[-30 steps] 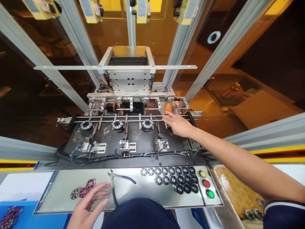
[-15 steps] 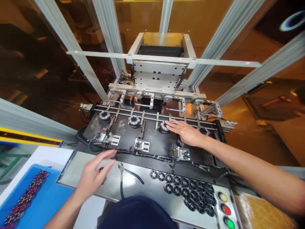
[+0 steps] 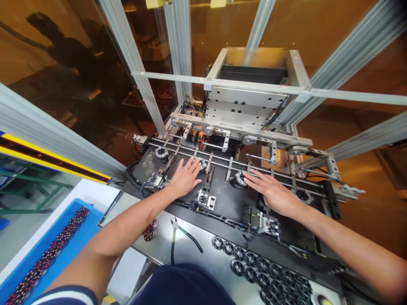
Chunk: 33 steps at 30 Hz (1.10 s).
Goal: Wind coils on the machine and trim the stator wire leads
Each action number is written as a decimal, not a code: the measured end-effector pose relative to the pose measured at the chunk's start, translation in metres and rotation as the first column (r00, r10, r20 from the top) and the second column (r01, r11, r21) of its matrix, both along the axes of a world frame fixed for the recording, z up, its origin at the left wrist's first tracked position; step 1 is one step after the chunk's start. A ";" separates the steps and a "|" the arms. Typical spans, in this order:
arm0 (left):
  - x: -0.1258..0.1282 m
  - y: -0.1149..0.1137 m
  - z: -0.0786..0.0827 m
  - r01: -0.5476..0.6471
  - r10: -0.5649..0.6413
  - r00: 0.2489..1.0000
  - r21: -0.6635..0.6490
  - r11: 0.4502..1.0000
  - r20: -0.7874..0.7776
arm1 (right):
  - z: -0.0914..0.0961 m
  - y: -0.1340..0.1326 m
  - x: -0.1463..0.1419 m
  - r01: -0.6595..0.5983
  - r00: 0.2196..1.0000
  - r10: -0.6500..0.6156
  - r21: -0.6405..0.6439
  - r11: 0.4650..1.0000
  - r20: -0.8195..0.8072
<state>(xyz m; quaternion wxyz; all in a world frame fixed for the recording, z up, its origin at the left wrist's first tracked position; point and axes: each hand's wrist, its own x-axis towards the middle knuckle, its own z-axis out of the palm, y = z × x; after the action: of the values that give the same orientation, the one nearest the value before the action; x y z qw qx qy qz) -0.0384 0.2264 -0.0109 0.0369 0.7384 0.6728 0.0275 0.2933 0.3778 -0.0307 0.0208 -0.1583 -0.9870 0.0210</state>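
My left hand (image 3: 186, 177) lies over the second round fixture (image 3: 201, 163) from the left, palm down, fingers spread and fingertips on it. My right hand (image 3: 274, 190) reaches the third round fixture (image 3: 239, 178), its outstretched fingers touching the right side; the underside of that hand is hidden. To the left stands another round fixture (image 3: 161, 152) holding a black-and-silver disc. A fourth round fixture (image 3: 302, 195) sits beyond my right wrist. All of these stand on the machine's black plate (image 3: 222, 197).
Cutting pliers (image 3: 174, 237) lie on the metal ledge, with several black spoked rotors (image 3: 263, 271) to their right and red-black wound parts (image 3: 149, 232) to their left. More wound parts fill a row in the blue tray (image 3: 68, 262). Metal swing arms (image 3: 272, 152) hang behind the fixtures.
My left hand has moved from above the front ledge forward onto the second fixture. My right hand stays at the third fixture. The view has shifted left.
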 end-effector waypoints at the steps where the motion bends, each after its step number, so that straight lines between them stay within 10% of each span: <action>1: 0.001 0.002 0.005 0.010 -0.010 1.000 -0.013 1.000 -0.012 | 0.001 0.000 -0.001 -0.015 1.000 0.015 0.032 0.999 0.009; 6: -0.023 0.012 0.048 0.031 -0.032 0.999 -0.024 0.999 -0.022 | 0.010 -0.001 -0.007 -0.099 0.995 0.095 0.175 0.980 0.034; 11: -0.108 -0.015 0.078 -0.152 0.152 0.988 0.035 0.988 -0.018 | 0.017 -0.004 -0.007 -0.096 0.995 0.094 0.150 0.984 0.020; 16: -0.168 -0.047 0.053 -0.206 0.204 0.978 -0.046 0.978 -0.044 | 0.002 0.000 0.001 -0.060 0.998 0.059 0.037 0.998 0.015; 24: -0.175 -0.034 0.020 -0.112 0.106 0.993 -0.143 0.983 -0.047 | 0.009 0.004 -0.008 -0.125 0.991 0.131 0.122 0.985 -0.038; 33: -0.172 -0.028 0.020 -0.069 0.065 0.997 -0.137 0.988 -0.036 | 0.046 -0.016 -0.141 -0.248 0.969 0.247 -0.032 0.968 -0.020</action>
<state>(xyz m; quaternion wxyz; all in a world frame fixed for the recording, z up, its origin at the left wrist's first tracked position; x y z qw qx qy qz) -0.2100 0.1982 0.0089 0.0763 0.7113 0.6981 -0.0295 0.1522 0.3617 0.0154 0.0232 -0.0342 -0.9983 0.0415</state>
